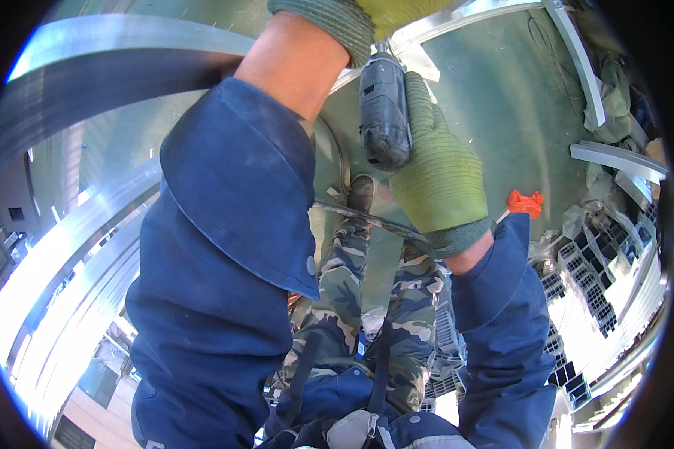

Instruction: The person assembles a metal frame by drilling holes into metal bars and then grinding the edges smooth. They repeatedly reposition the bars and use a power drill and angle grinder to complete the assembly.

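The right hand (438,176), in a green knit glove, is wrapped around the grip of a dark cordless drill (384,112) raised against a green metal panel (502,97). The gloved left hand (397,11) reaches up beside it (mostly cut off, grip unclear).

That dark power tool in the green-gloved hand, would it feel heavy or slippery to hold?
The power tool looks stiff and probably fairly heavy for its size, given its chunky dark body. The right hand wraps it in a knit glove, so it likely will not slip. The left hand is cut off at the picture's top edge.
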Tool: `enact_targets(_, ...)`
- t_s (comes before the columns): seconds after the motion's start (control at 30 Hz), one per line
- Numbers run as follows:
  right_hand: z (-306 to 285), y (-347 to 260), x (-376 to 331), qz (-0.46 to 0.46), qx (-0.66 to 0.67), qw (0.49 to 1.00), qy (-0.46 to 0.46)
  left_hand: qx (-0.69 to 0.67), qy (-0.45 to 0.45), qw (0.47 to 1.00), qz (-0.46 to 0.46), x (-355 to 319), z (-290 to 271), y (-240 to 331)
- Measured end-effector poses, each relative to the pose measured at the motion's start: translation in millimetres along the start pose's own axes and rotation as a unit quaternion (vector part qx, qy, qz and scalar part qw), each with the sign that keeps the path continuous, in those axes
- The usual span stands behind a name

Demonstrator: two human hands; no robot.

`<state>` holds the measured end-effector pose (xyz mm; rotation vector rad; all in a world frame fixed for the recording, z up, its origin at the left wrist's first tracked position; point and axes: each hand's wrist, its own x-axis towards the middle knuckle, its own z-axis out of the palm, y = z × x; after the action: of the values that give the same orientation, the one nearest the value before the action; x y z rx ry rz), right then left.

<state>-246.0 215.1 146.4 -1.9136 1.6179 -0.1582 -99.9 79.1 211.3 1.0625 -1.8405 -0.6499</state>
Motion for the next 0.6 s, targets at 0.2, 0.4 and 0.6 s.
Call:
enact_targets(0.2, 8, 0, 2, -0.004, -0.03, 0.999, 0.024, 0.018, 0.001, 1.0, 0.012, 5, -2, -3)
enact_targets(0.4, 13, 0, 5, -0.011, -0.072, 0.997, 0.019, 0.013, -0.005, 1.0, 0.018, 6, 4, -6)
enact_targets(0.6, 13, -3, 9, -0.011, -0.101, 0.995, -0.009, 0.022, -0.008, 1.0, 0.02, 7, 4, -7)
